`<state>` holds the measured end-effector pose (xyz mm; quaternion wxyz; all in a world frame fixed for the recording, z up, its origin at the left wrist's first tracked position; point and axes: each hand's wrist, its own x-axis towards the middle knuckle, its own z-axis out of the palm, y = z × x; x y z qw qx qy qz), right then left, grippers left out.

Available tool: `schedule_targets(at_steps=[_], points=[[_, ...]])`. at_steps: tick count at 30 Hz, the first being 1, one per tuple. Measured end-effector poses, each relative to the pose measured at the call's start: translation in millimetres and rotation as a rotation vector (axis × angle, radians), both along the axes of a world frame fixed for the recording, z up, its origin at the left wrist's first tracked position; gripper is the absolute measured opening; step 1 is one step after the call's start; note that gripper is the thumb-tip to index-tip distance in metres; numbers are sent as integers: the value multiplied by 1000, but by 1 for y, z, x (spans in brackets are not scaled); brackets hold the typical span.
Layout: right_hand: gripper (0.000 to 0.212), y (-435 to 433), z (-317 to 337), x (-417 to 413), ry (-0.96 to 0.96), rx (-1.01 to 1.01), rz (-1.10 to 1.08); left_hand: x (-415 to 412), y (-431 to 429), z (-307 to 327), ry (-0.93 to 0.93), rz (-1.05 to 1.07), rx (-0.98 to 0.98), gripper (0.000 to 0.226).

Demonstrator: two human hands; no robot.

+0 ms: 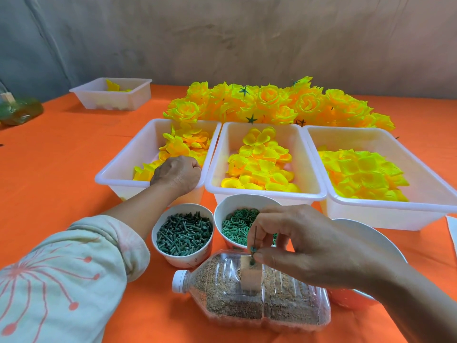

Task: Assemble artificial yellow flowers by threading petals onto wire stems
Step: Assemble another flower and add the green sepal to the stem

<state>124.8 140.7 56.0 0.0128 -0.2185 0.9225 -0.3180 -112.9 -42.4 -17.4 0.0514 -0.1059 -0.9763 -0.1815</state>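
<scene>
My left hand [176, 175] reaches into the left white tray [118, 169], fingers curled down among the yellow petals [183, 147]; whether it holds one is hidden. My right hand [296, 246] pinches a thin dark wire stem [254, 237] standing upright on a small wooden block [251, 276]. A small green piece [252, 249] sits on the wire near my thumb. The block rests on a clear bottle [247, 303] filled with sand, lying on its side. Two more trays, middle [309, 167] and right [435, 194], hold other yellow petals.
A cup of dark green tubes [184, 236] and a cup of green rings [237, 226] stand in front of the trays. Finished yellow flowers [272, 105] are piled behind them. Another tray [111, 95] sits far left. A white bowl [371, 238] lies under my right wrist.
</scene>
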Motion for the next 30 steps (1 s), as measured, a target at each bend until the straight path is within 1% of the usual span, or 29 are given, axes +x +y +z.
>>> schedule_targets(at_steps=[12,18,27,30], points=[[2,3,-5,-2,-11,-31,11,-1,0,0,4,-8,-2,21],[12,5,-6,-2,-23,-26,-1,-1,0,-1,5,-3,-4,22],[9,5,-6,0,-33,-39,-15,0,0,0,19,-7,-3,24],[4,5,-6,1,-45,-81,-17,-1,0,-1,17,-7,0,24]])
